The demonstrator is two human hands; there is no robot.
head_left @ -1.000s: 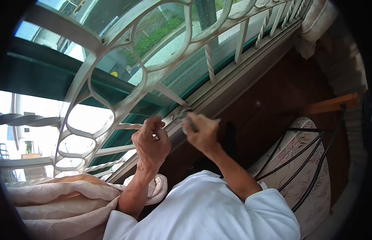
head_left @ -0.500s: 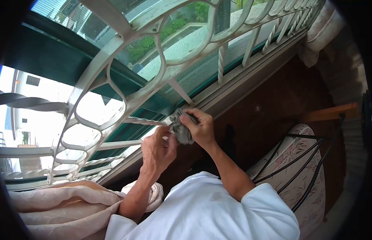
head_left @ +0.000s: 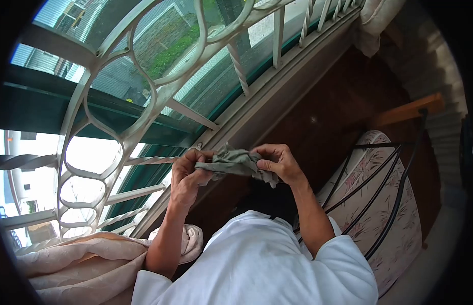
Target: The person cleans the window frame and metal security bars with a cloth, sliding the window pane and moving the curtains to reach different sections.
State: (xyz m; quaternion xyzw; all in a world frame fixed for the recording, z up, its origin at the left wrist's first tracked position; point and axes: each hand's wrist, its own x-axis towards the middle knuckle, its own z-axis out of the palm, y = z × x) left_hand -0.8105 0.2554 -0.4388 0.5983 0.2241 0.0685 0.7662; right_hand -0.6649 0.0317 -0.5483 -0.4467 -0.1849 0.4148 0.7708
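Your left hand (head_left: 186, 177) and right hand (head_left: 283, 163) hold a crumpled grey-green cloth (head_left: 232, 163) between them, near the white window grille (head_left: 191, 115).

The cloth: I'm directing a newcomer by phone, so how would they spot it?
Start at the white grille, then find the left hand and right hand beside it. The cloth is held between them, crumpled and grey-green, where the nearby curtain is pale.

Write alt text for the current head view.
Left hand and right hand hold a crumpled grey-green cloth between them, beside a white window grille. A pale curtain is bunched at lower left; floral fabric shows at lower right.
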